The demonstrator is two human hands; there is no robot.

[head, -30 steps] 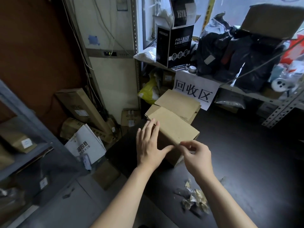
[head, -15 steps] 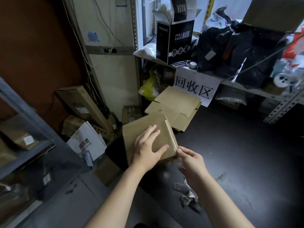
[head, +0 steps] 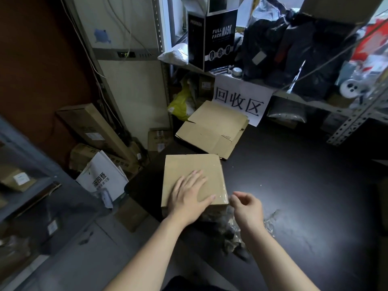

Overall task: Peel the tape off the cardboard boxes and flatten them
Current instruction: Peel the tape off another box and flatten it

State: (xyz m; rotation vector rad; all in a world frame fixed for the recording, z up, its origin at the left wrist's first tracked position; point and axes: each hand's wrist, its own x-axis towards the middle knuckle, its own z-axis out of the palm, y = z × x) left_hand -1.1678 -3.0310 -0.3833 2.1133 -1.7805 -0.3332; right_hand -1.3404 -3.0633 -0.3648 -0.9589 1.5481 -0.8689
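A small brown cardboard box (head: pixel 189 166) sits on the dark table (head: pixel 294 196) in front of me. Clear tape (head: pixel 223 194) runs along its right edge and near corner. My left hand (head: pixel 188 199) lies flat on the box's top, fingers spread and straight. My right hand (head: pixel 247 208) hovers just right of the box's near right corner, fingers loosely curled, holding nothing that I can see. Behind the box lies a stack of flattened cardboard boxes (head: pixel 212 129).
Crumpled peeled tape (head: pixel 233 240) lies on the table near my right wrist. A shelf with a black mask box (head: pixel 212 36), dark bags and a white paper sign (head: pixel 241 99) stands at the back. Cartons and a white bag (head: pixel 102 177) crowd the floor at left.
The box was turned over and laid flat on the table, a broad face up. My left hand stayed on it; my right hand came away from its corner.
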